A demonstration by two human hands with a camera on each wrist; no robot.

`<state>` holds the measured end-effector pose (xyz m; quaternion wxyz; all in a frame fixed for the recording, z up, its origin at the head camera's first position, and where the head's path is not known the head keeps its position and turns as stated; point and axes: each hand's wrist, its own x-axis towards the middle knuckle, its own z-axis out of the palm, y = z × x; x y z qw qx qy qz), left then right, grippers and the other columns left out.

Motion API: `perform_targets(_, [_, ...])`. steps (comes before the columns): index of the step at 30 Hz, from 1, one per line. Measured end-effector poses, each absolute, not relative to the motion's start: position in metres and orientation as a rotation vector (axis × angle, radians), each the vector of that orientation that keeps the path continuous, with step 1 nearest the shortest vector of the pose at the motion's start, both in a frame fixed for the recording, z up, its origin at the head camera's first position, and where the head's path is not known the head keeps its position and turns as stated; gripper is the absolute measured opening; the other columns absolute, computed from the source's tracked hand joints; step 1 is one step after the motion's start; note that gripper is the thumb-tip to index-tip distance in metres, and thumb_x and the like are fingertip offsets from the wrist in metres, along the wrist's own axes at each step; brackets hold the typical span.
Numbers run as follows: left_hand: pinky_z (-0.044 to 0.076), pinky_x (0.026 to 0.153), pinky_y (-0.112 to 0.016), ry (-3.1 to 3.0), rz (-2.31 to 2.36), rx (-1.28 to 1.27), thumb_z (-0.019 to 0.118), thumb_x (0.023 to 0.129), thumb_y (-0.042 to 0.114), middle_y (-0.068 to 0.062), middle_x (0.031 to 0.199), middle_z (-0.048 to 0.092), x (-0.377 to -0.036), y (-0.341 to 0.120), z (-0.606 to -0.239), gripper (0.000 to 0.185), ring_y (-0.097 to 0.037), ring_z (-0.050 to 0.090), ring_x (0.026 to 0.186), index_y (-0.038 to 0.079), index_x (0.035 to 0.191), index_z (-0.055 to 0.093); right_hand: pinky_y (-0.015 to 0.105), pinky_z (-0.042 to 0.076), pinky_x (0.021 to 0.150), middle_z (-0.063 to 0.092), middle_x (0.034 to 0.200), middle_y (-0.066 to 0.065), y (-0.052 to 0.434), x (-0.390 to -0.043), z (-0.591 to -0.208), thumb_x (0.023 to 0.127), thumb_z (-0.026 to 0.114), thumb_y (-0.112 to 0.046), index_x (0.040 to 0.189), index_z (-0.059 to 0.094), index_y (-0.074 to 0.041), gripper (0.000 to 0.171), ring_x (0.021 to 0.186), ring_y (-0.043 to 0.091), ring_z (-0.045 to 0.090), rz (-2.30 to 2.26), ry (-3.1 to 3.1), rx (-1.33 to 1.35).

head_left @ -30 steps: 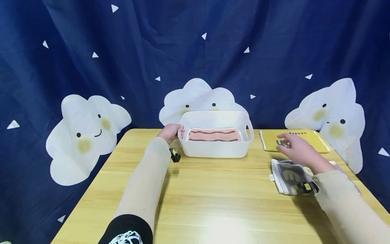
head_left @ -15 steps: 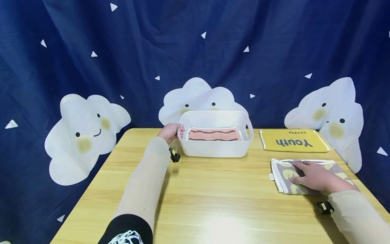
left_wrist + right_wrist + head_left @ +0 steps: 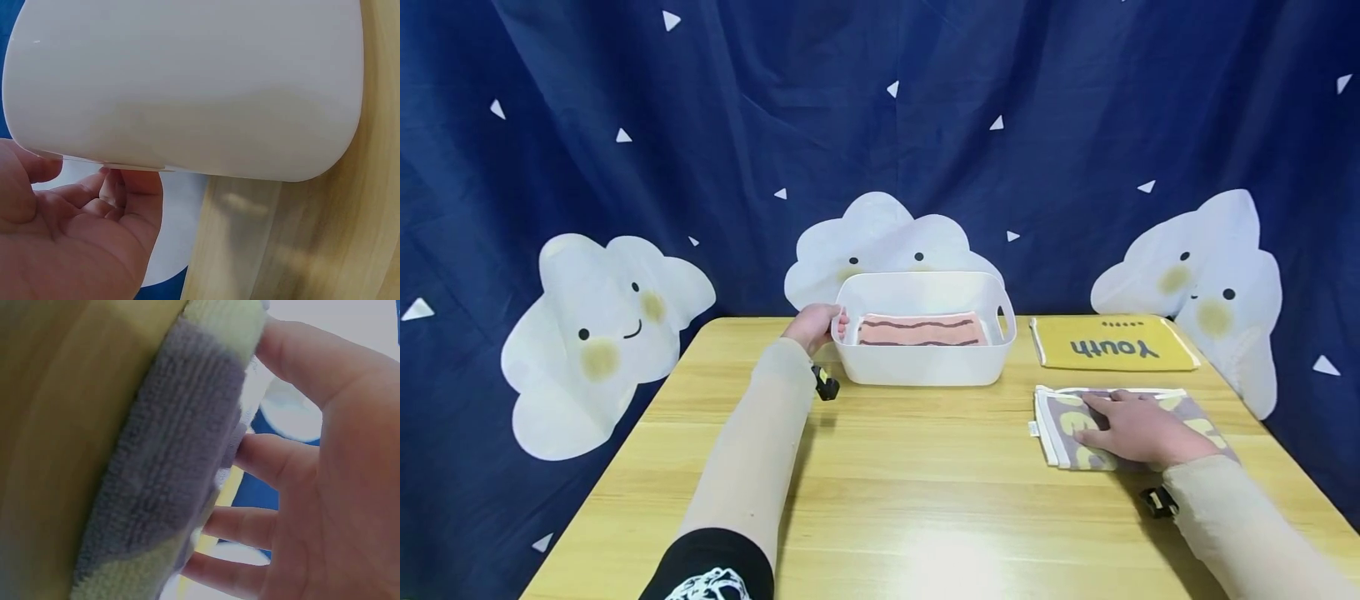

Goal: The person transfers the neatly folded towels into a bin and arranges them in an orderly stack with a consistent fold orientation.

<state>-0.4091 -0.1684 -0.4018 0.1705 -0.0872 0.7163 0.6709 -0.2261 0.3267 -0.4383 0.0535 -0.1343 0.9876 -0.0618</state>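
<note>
A white plastic basket [image 3: 917,367] stands at the back middle of the table, with a folded pink towel [image 3: 917,331] with dark wavy stripes inside. At its left end my left hand [image 3: 812,327] grips the handle, fingers hooked through the opening; the left wrist view shows the hand [image 3: 87,225] at the rim of the basket [image 3: 187,81]. To the right lies a folded grey and yellow towel [image 3: 1063,417] with white edging. My right hand [image 3: 1146,429] rests on it with spread fingers, and in the right wrist view its fingertips touch the towel [image 3: 169,444] from above.
Behind the grey towel, a folded yellow towel [image 3: 1112,343] printed "Youth" lies near the back right edge of the wooden table [image 3: 925,467]. A dark blue curtain [image 3: 745,150] with white clouds hangs right behind the table.
My right hand has come down from near the yellow towel onto the grey towel, which has slid a little left under it. My left hand stays on the basket handle.
</note>
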Motion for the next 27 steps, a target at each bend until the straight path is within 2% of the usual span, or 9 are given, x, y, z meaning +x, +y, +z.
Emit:
perform_targets(6, [0.046,0.101,-0.034,2.045,1.900,-0.257,0.037,0.112,0.023,-0.022,0.140,0.051,-0.408,-0.166,-0.400,0.042,-0.028,0.053,0.115,-0.004,0.142,0.048,0.070,0.040,0.093,0.052,0.133,0.036,0.288,-0.233,-0.438,0.085,0.063,-0.071,0.144,0.055,-0.005,0.089,0.116,0.065,0.046,-0.128,2.970,-0.492])
perform_targets(13, [0.044,0.101,-0.035,2.077,1.896,-0.245,0.036,0.112,0.022,-0.022,0.141,0.051,-0.408,-0.165,-0.400,0.043,-0.027,0.053,0.113,-0.005,0.144,0.046,0.071,0.035,0.100,0.048,0.141,0.035,0.229,-0.239,-0.432,0.087,0.059,-0.073,0.148,0.051,-0.009,0.089,0.126,0.064,0.040,-0.086,2.894,-0.523])
perform_targets(20, [0.043,0.105,-0.037,2.069,1.898,-0.254,0.037,0.112,0.023,-0.023,0.142,0.050,-0.407,-0.164,-0.401,0.043,-0.027,0.053,0.112,-0.005,0.144,0.046,0.062,0.036,0.106,0.050,0.143,0.029,0.174,-0.238,-0.430,0.091,0.060,-0.067,0.148,0.052,-0.010,0.082,0.129,0.054,0.044,-0.016,2.881,-0.574])
perform_targets(27, [0.047,0.094,-0.030,2.082,1.883,-0.251,0.036,0.112,0.024,-0.021,0.142,0.050,-0.405,-0.165,-0.402,0.044,-0.025,0.054,0.111,-0.004,0.145,0.046,0.054,0.041,0.104,0.055,0.137,0.024,0.121,-0.238,-0.432,0.090,0.057,-0.071,0.149,0.052,-0.013,0.083,0.127,0.048,0.046,0.054,2.901,-0.621])
